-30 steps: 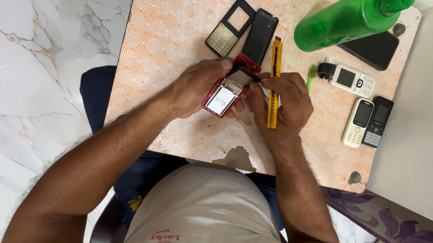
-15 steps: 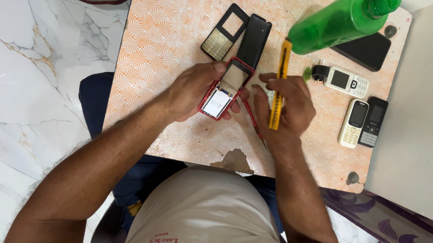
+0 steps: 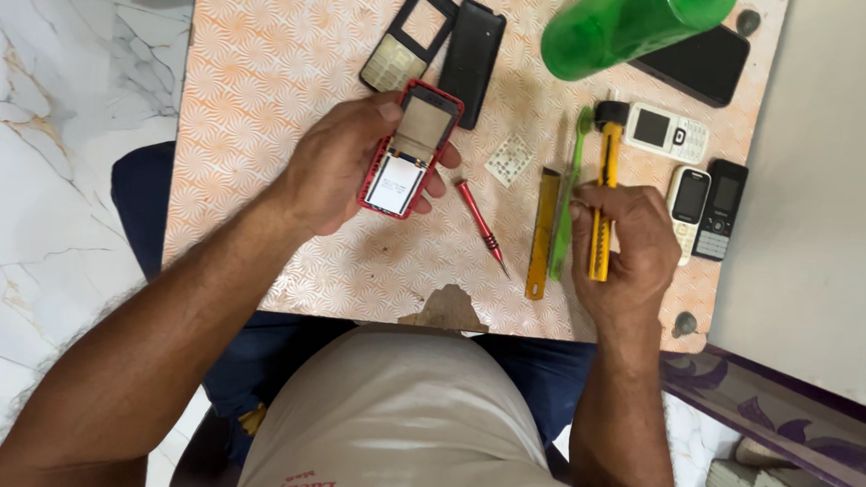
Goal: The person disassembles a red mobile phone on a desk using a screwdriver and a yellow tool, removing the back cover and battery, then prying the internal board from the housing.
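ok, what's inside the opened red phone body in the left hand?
Inside the red phone body, held by the left hand: a bare tan metal plate above a white label. Fingers cover its left edge; anything beneath plate and label is hidden.

Phone (image 3: 409,152) held in left hand (image 3: 343,163), above counter (image 3: 261,113) centre. Frame (image 3: 409,36) and cover (image 3: 471,50) at 12 o'clock of it, side by side. Screwdriver (image 3: 483,216) at 3 o'clock. Right hand (image 3: 624,240) on cutter (image 3: 604,199); brush (image 3: 568,197) and ruler (image 3: 543,235) just left. Bottle (image 3: 627,23) at 1 o'clock, three handsets (image 3: 701,195) far right.
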